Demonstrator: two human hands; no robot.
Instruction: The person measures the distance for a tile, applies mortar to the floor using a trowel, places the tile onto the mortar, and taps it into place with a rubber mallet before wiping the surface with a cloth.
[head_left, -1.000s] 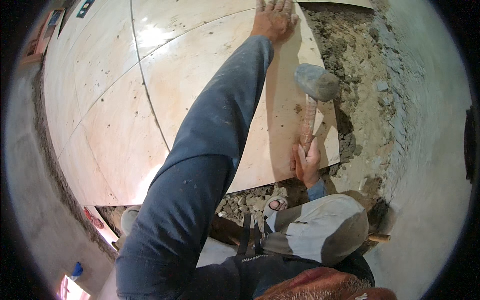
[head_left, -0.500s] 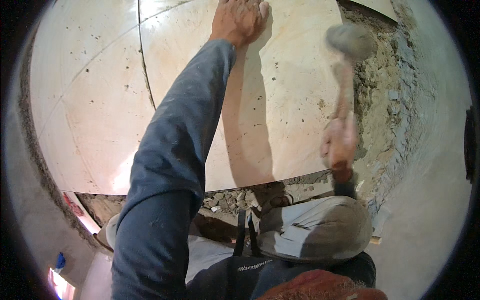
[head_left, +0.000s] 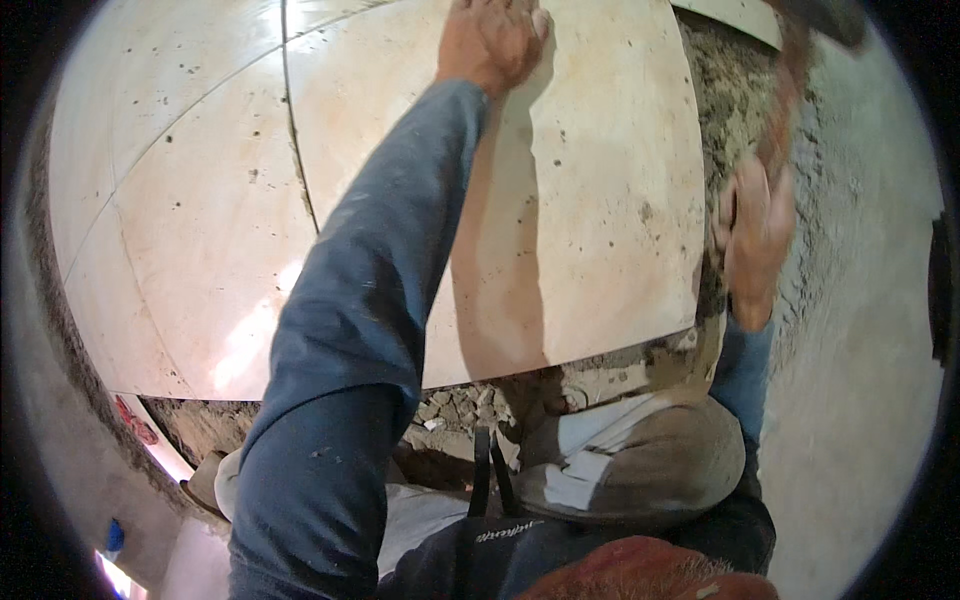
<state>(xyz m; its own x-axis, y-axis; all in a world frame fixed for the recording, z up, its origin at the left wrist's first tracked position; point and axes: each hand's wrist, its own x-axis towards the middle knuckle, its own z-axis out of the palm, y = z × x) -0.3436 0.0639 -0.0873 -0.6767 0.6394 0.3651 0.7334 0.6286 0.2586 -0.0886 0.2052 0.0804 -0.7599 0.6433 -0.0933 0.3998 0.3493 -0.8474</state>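
My left hand point(head_left: 492, 40) lies flat, palm down, on the far part of a large cream floor tile point(head_left: 590, 200), the blue sleeve stretching across it. My right hand point(head_left: 755, 235), blurred with motion, grips the wooden handle of a mallet point(head_left: 785, 100). The handle rises beside the tile's right edge and the mallet's dark head point(head_left: 825, 15) is at the top rim of the picture. Grey mortar point(head_left: 735, 100) lies under and to the right of this tile.
More cream tiles point(head_left: 180, 200) are laid to the left, with thin joints between them. Rubble and loose mortar point(head_left: 460, 415) sit along the near tile edge. My bent knee point(head_left: 630, 470) is below. Bare grey floor point(head_left: 860, 400) spreads to the right.
My right hand has swung the mallet upward and away from the tile; its head went from over the tile's right edge to the top rim. My left hand stayed pressed on the tile.
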